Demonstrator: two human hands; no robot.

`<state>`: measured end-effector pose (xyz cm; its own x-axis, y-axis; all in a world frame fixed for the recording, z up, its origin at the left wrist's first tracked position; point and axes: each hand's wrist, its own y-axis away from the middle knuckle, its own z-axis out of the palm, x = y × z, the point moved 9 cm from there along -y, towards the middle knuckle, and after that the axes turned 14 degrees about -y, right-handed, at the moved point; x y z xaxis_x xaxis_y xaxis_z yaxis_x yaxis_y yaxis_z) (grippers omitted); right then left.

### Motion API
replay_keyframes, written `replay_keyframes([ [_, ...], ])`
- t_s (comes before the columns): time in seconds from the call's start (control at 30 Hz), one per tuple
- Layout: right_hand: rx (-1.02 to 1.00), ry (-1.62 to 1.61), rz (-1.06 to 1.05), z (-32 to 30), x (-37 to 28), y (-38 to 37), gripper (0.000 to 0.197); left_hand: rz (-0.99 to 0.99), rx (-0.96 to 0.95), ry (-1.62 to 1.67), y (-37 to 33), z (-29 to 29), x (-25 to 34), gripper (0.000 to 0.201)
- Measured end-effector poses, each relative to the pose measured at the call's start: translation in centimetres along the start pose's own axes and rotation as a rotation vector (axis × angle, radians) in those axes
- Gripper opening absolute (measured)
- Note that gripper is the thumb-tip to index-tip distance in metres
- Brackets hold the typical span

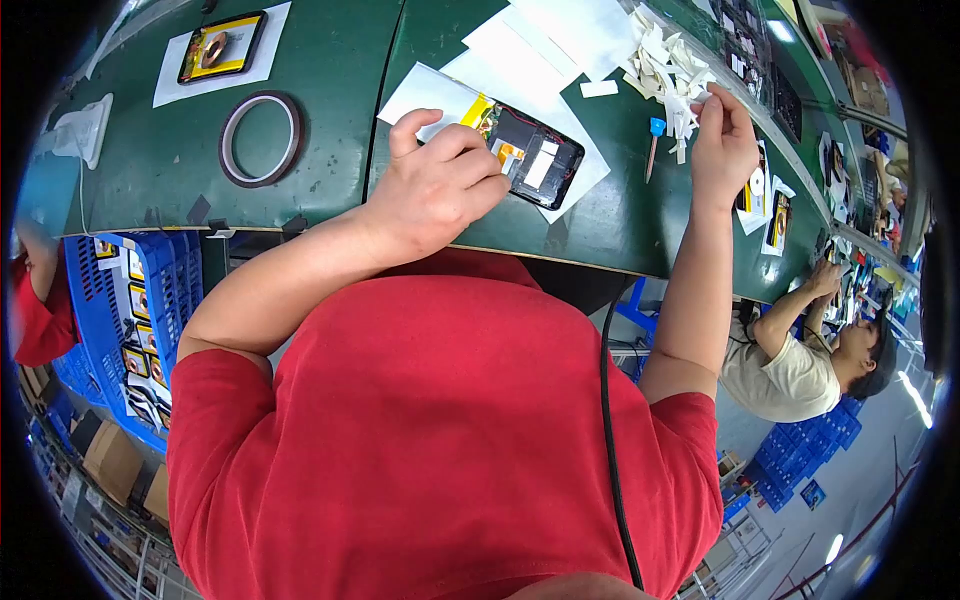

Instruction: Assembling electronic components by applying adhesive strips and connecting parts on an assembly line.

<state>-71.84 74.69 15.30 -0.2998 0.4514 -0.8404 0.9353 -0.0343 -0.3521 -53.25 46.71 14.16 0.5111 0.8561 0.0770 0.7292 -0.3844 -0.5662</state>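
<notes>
Fingers of left hand loosely curled at phone, right hand pinched at white strips, both holds unclear

No text, brand, number or sign can be read in the view. On the white rectangle inside the open phone, and on the yellow film of the other phone at upper left, any print is too small to make out.
</notes>
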Motion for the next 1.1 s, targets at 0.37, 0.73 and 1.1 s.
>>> replay_keyframes([
  [0.37, -0.206, 0.500, -0.393, 3.4, -0.8, 0.3, 0.012, 0.006, -0.039, -0.018, 0.1, 0.3, 0.0, 0.014],
  [0.73, -0.299, 0.334, -0.194, 2.1, 1.0, -0.6, 0.020, 0.003, -0.066, 0.007, 0.1, 0.4, -0.1, 0.015],
  [1.1, -0.071, 0.188, -0.318, -0.3, 0.1, -0.3, 0.016, 0.001, -0.062, 0.016, 0.1, 0.5, -0.1, 0.015],
])
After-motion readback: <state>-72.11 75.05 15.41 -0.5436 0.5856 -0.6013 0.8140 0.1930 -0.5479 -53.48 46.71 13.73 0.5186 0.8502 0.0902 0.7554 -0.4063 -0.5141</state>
